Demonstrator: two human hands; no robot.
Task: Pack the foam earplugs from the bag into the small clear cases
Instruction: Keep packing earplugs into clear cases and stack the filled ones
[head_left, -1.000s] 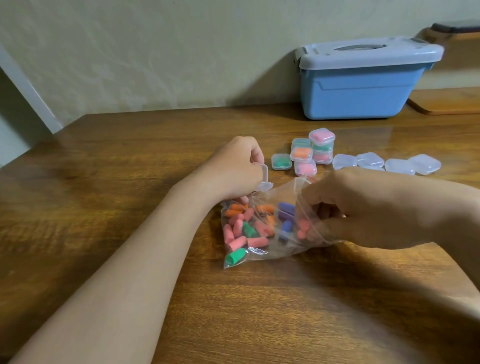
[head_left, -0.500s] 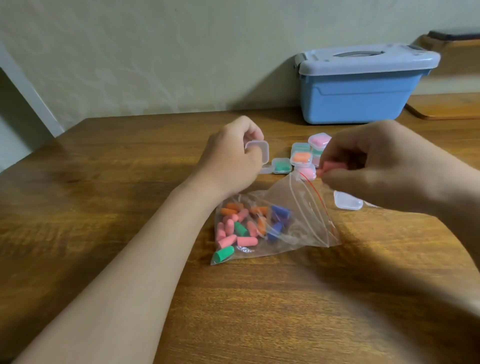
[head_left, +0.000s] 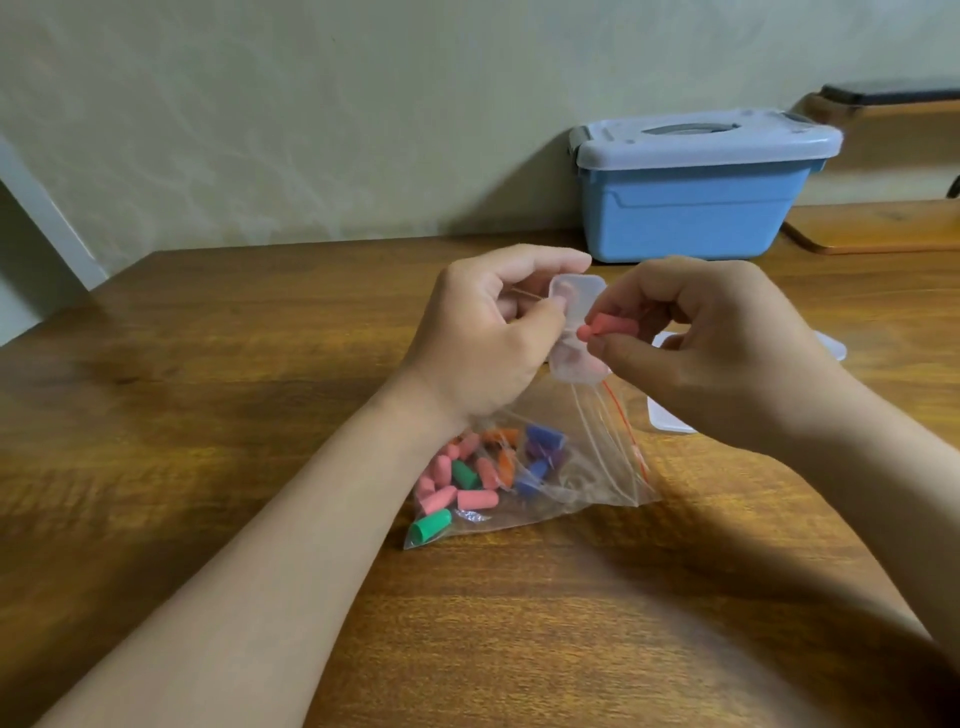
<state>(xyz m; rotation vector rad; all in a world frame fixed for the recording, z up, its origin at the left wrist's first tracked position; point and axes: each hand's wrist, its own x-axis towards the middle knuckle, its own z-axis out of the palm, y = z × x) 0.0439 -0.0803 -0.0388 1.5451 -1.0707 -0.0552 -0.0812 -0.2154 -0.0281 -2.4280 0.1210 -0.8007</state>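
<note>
A clear zip bag (head_left: 587, 467) lies on the wooden table, holding several pink, orange, green, blue and purple foam earplugs (head_left: 470, 480). Above the bag, my left hand (head_left: 488, 338) holds a small clear case (head_left: 576, 288) with its lid hinged open. My right hand (head_left: 711, 348) pinches pink earplugs (head_left: 610, 327) right at the open case. Two more clear cases (head_left: 667, 418) peek out from behind my right hand; the filled cases are hidden.
A blue storage box with a pale lid (head_left: 696, 187) stands at the back against the wall. A wooden shelf or tray (head_left: 878, 226) sits at the far right. The table edge runs along the left.
My right hand has come out of the bag with pink earplugs and moved up to the case. My left hand has lifted the open case higher above the bag.
</note>
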